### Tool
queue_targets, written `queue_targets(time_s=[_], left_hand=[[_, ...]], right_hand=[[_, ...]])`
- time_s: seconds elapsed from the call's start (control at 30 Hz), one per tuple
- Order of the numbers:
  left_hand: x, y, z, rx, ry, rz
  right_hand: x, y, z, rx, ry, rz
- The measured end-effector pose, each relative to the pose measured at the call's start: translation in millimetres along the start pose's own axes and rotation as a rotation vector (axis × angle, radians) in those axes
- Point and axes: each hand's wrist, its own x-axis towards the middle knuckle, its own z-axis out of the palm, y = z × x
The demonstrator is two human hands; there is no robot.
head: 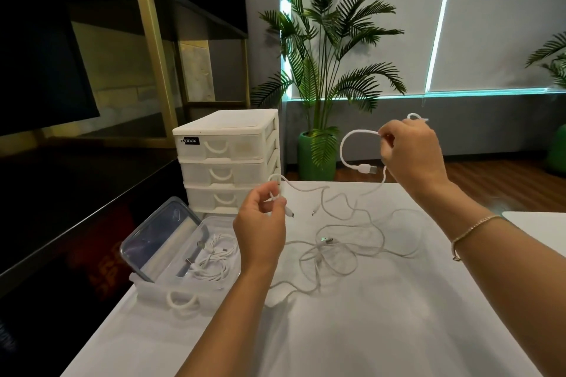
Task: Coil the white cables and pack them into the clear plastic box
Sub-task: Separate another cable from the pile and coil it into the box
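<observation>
My right hand point(410, 156) is raised above the table's far edge, pinching a white cable point(347, 147) that loops down to a USB plug hanging beside it. My left hand point(260, 223) holds another stretch of white cable near its small plug, lower and to the left. Between and below the hands, loose white cables point(352, 242) lie tangled on the white table point(367, 330). The clear plastic box point(153, 286) stands open at the table's left edge, lid tilted up, with coiled white cables point(214, 257) inside.
A white three-drawer organiser point(226, 159) stands behind the box at the table's back left. A potted palm point(324, 70) stands on the floor beyond the table. Dark shelving and a black surface fill the left side. Another white surface shows at the right edge.
</observation>
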Motion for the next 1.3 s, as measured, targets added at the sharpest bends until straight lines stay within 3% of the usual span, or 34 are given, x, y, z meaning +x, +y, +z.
queue_targets(time_s=[0.4,0.6,1.03,1.13,1.3], left_hand=[[1.9,-2.9,0.9,0.095,0.026,-0.065],[1.4,5.5,2.7,0.144,0.052,-0.049],[-11.4,-9.9,9.4,0.624,-0.286,-0.262],[-8.8,-7.9,11.3,0.705,-0.334,-0.272],[-4.0,-13.8,6.7,0.571,-0.289,-0.229]], right_hand=[[2.3,-5.4,-11.3,0.157,0.157,0.083],[-1.8,-2.6,-12.6,0.164,0.147,0.106],[-9.1,-2.1,-11.7,0.18,0.122,0.099],[-12.9,3.3,-7.5,0.104,0.056,0.135],[-27.2,6.8,9.6,0.013,-0.15,0.344]])
